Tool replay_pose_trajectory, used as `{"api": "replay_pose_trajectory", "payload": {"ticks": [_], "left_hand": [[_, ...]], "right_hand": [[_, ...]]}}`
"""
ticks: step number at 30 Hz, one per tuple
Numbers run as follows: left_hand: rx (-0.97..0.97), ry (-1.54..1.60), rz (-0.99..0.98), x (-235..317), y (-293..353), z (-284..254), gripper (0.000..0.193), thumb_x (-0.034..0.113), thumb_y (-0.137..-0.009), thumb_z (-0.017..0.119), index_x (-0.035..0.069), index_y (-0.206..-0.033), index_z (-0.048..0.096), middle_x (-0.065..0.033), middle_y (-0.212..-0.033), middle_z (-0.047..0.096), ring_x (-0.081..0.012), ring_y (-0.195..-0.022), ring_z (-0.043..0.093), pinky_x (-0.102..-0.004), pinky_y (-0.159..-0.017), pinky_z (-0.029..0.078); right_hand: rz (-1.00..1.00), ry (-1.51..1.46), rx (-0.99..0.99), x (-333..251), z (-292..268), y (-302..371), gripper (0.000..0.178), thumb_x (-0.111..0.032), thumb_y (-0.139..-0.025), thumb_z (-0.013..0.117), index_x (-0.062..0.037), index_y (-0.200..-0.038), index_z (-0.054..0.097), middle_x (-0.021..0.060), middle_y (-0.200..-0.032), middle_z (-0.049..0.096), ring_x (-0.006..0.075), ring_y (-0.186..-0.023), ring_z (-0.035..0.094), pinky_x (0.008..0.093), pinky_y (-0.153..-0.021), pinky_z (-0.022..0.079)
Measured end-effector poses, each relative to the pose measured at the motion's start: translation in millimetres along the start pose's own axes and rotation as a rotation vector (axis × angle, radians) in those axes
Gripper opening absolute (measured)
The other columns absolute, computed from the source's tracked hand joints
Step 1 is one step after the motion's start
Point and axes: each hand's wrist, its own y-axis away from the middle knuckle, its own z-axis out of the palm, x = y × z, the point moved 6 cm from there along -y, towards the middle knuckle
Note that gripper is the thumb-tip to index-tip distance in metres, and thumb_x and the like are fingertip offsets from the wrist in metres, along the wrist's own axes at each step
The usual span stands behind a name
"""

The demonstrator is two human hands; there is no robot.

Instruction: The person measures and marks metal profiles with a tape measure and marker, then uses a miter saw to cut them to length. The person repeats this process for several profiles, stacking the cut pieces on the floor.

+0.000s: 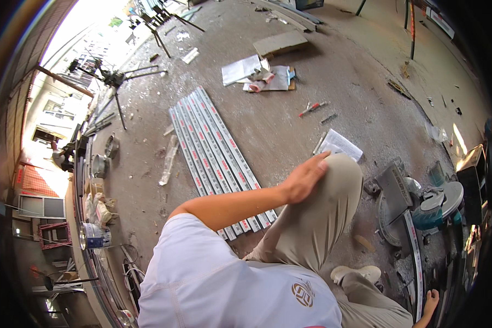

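Note:
My left hand (307,179) lies flat over my raised knee (336,180), fingers stretched and holding nothing. At the lower right edge, my right hand (431,304) is small and partly cut off, with its fingers curled. It is beside a long pale metal profile (415,257) with printed film, and whatever it may grip is hidden. The profile's far end reaches a miter saw (434,202) with a round guard and teal body. Left of my knee, several similar metal profiles (216,156) lie side by side on the floor, partly covered by my left forearm.
A paper sheet (340,144) and a red-handled tool (311,109) lie beyond my knee. Farther off are more papers (243,70) and a flat board (280,42). Tripod stands (113,79), metal tins (99,165) and a paint bucket (94,235) stand along the left.

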Motion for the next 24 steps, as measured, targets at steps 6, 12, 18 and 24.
{"api": "replay_pose_trajectory", "payload": {"ticks": [6, 12, 18, 24], "left_hand": [[-0.037, -0.691, 0.488, 80, -38, 58, 0.048, 0.033, -0.092, 0.073, 0.007, -0.131, 0.064, -0.0197, -0.135, 0.064, -0.0400, -0.128, 0.059, -0.0477, -0.111, 0.046], [-0.146, -0.701, 0.369, 78, -26, 67, 0.046, 0.018, -0.099, 0.053, -0.006, -0.138, 0.058, -0.0210, -0.141, 0.060, -0.0335, -0.133, 0.055, -0.0433, -0.116, 0.038], [-0.221, -0.711, 0.299, 76, -57, 100, 0.052, 0.026, -0.103, 0.047, -0.007, -0.143, 0.055, -0.0199, -0.145, 0.057, -0.0312, -0.136, 0.052, -0.0423, -0.118, 0.035], [-0.225, -0.536, 0.238, 66, -61, 95, 0.055, 0.030, -0.107, 0.041, -0.007, -0.146, 0.051, -0.0192, -0.149, 0.054, -0.0302, -0.138, 0.052, -0.0415, -0.118, 0.036]], "right_hand": [[-0.139, -0.011, 0.095, 66, 29, -1, 0.060, -0.003, -0.085, 0.071, 0.0033, -0.143, 0.056, 0.0200, -0.146, 0.057, 0.0331, -0.138, 0.053, 0.0436, -0.118, 0.040], [0.010, 0.214, 0.082, -33, 118, -33, 0.092, -0.028, -0.080, 0.085, -0.0209, -0.160, 0.041, 0.0135, -0.164, 0.041, 0.0365, -0.149, 0.041, 0.0474, -0.120, 0.039], [0.102, 0.450, 0.213, -14, 136, -9, 0.098, -0.016, -0.078, 0.086, -0.0114, -0.162, 0.035, 0.0133, -0.166, 0.038, 0.0356, -0.151, 0.038, 0.0449, -0.124, 0.034], [0.054, 0.425, 0.158, -11, 132, -44, 0.065, -0.023, -0.080, 0.086, -0.0118, -0.139, 0.062, 0.0150, -0.141, 0.061, 0.0359, -0.134, 0.055, 0.0497, -0.116, 0.041]]}}
